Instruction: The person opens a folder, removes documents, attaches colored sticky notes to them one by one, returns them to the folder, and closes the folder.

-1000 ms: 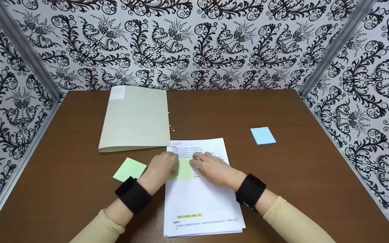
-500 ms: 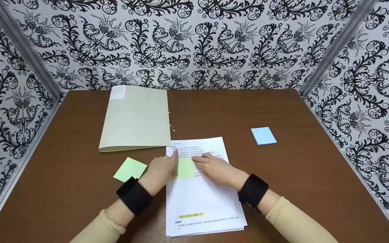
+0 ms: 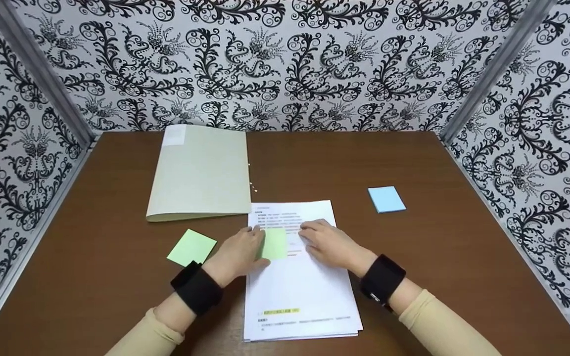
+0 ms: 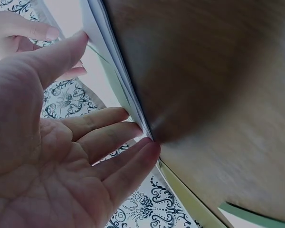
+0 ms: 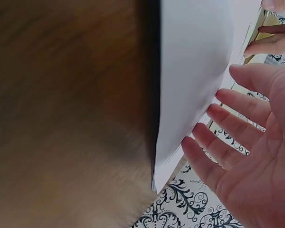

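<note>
Several printed sheets point(image 3: 305, 287) lie stacked in front of me, with a green sticky note point(image 3: 277, 244) on the top page. My left hand point(image 3: 235, 253) rests at the left edge of the sheets; its fingertips and thumb touch the paper beside the note's left side. In the left wrist view the left hand point(image 4: 80, 147) has its fingers extended and spread. On the page right of the note, my right hand point(image 3: 332, 245) lies with its fingertips touching the paper. The right wrist view shows the right hand point(image 5: 242, 128) with fingers extended, gripping nothing.
A pad of green sticky notes point(image 3: 191, 246) lies left of my left hand. Behind it is a cream folder point(image 3: 203, 173) with a white label. A blue sticky note pad point(image 3: 387, 199) sits at the right of the brown table point(image 3: 463, 277). Patterned walls enclose the table.
My right hand has moved right, off the note's edge. The left hand, whose index finger pointed forward half a second ago, now has its thumb spread out. The note stays on the page.
</note>
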The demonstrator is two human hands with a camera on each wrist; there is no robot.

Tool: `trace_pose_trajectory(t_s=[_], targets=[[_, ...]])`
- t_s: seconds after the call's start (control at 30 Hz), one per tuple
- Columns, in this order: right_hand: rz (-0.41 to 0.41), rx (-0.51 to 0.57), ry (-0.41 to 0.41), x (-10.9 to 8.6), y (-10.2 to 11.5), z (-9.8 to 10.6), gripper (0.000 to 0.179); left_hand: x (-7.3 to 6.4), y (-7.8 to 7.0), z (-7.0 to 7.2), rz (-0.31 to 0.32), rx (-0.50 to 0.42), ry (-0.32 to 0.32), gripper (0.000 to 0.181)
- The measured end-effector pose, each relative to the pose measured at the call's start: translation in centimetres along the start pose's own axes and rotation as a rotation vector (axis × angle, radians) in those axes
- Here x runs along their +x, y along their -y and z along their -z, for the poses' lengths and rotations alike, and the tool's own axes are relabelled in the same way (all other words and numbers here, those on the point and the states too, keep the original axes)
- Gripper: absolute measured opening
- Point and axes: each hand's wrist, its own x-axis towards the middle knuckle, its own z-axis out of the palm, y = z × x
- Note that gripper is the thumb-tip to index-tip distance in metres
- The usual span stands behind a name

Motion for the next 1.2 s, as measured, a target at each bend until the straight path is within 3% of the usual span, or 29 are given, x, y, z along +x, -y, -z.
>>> trace_pose_trajectory(t_s=[0.33, 0.53, 0.67, 0.8, 1.2], targets=[[-0.186, 0.045, -0.069, -0.6, -1.0, 0.0, 0.037, 0.3, -0.2, 0.0, 0.035, 0.001, 0.056, 0.070], [-0.381, 0.103, -0.101, -1.1, -1.8, 0.2, 0.052, 0.5, -0.5, -0.2, 0.015, -0.026, 0.058, 0.065], [-0.502, 0.209, -0.090, -1.2, -2.3, 0.9, 0.066, 0.6, -0.8, -0.1, -0.003, -0.042, 0.061, 0.064], [-0.578, 0.339, -0.084, -1.3, -3.0, 1.6, 0.068, 0.6, -1.1, -0.1, -0.014, -0.037, 0.062, 0.063], [-0.682, 0.748, -0.205, -1.6, -4.1, 1.4, 0.065, 0.4, -1.0, -0.2, 0.049, -0.073, 0.058, 0.065]])
